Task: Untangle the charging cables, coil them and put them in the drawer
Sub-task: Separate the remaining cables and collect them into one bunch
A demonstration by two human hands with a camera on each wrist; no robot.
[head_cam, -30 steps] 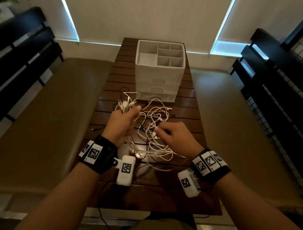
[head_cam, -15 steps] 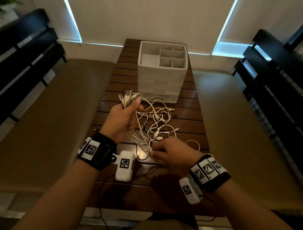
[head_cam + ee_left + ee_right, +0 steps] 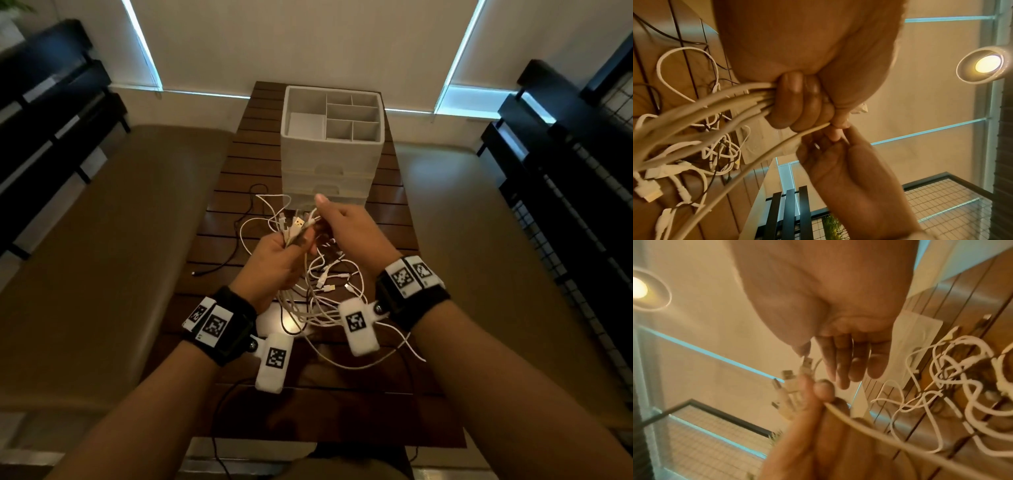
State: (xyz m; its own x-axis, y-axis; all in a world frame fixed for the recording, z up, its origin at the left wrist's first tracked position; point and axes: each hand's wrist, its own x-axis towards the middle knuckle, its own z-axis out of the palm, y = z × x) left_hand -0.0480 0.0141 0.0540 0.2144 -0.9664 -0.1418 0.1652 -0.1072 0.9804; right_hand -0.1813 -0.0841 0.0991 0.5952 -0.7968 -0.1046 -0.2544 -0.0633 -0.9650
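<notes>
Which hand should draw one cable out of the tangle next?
Right. The left hand is fisted round the white cable bundle, anchoring it. The right hand sits at the plug ends with straight fingers, seemingly pinching just one.

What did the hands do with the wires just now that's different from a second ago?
The right hand left the loose tangle low on the table and rose to the plug ends above the left hand, where its fingertips now meet one cable. The left hand lifted a little and kept gripping the bundle of white cables. The white drawer unit stayed put, drawers closed.
</notes>
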